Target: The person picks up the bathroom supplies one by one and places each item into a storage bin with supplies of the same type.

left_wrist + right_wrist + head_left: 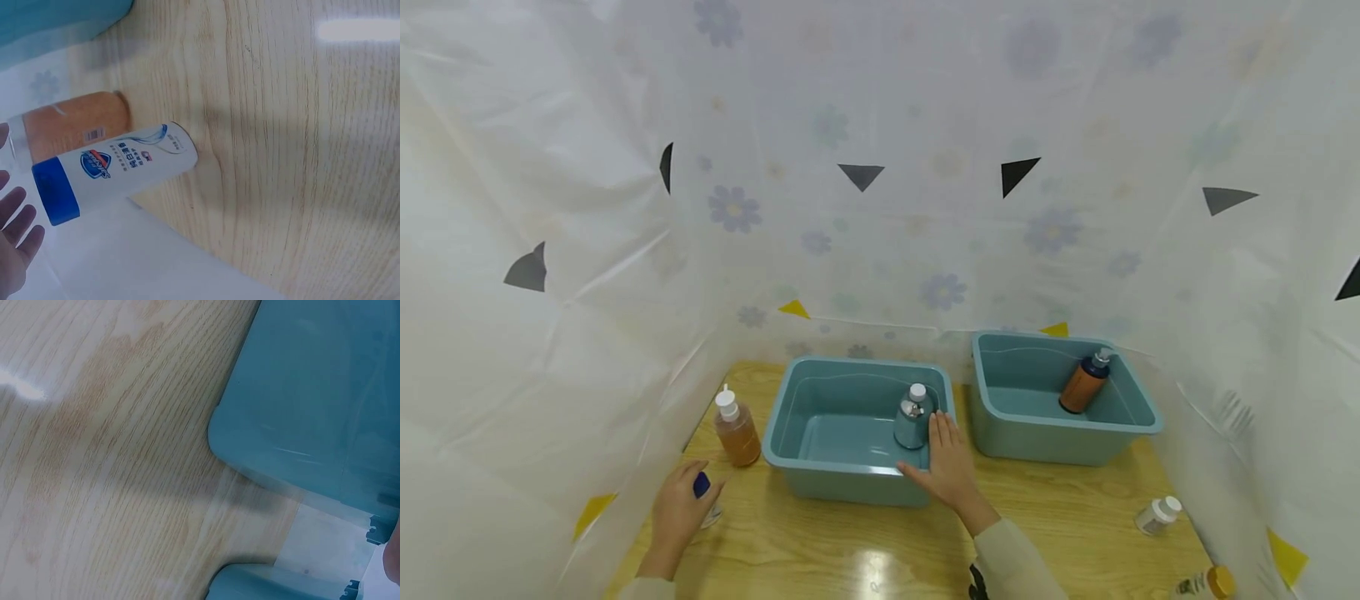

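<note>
Near left, the left hand curls round a white bottle with a blue cap (amber pump bottle just beyond). Farther right, the right hand rests straight-fingered on the left teal tub's rim, touching the grey bottle inside

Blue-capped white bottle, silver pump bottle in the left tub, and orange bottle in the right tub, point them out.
blue-capped white bottle (119,167), left wrist view, on its labelled white body.
silver pump bottle (913,421), head view, on its metallic body.
orange bottle (1081,387), head view, on its orange body.
</note>
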`<state>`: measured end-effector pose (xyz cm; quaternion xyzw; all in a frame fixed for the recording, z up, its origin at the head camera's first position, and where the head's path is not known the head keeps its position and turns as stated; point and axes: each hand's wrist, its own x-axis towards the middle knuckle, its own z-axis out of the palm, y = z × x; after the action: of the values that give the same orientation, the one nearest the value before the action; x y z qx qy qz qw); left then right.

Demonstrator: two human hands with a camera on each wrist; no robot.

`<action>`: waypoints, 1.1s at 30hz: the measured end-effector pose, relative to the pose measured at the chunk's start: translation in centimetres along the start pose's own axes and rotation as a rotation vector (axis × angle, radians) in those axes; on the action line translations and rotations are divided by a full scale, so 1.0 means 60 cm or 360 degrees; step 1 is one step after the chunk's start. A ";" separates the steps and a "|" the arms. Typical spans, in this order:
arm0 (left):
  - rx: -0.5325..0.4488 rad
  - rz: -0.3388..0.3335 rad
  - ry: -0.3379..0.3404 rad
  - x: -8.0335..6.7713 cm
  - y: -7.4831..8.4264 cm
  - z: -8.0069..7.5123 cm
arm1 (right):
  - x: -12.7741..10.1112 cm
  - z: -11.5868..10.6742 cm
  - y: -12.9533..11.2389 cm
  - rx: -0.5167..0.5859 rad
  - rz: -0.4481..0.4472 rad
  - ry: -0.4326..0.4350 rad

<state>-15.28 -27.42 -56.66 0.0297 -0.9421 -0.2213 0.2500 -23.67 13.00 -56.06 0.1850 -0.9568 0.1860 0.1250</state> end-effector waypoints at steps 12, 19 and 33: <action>-0.0045 -0.0238 -0.0151 -0.006 -0.020 -0.006 | -0.001 -0.003 -0.001 -0.0022 -0.0015 0.0023; -0.0132 -0.0372 -0.0275 -0.009 -0.025 -0.001 | -0.002 -0.003 -0.002 -0.0022 -0.0010 0.0005; -0.0234 -0.0491 -0.0300 -0.012 -0.035 0.010 | -0.002 -0.006 -0.004 -0.0017 -0.0006 -0.0004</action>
<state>-15.04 -28.94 -58.35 0.1347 -0.9269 -0.3271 0.1253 -23.40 12.95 -55.69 0.1863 -0.9576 0.1806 0.1251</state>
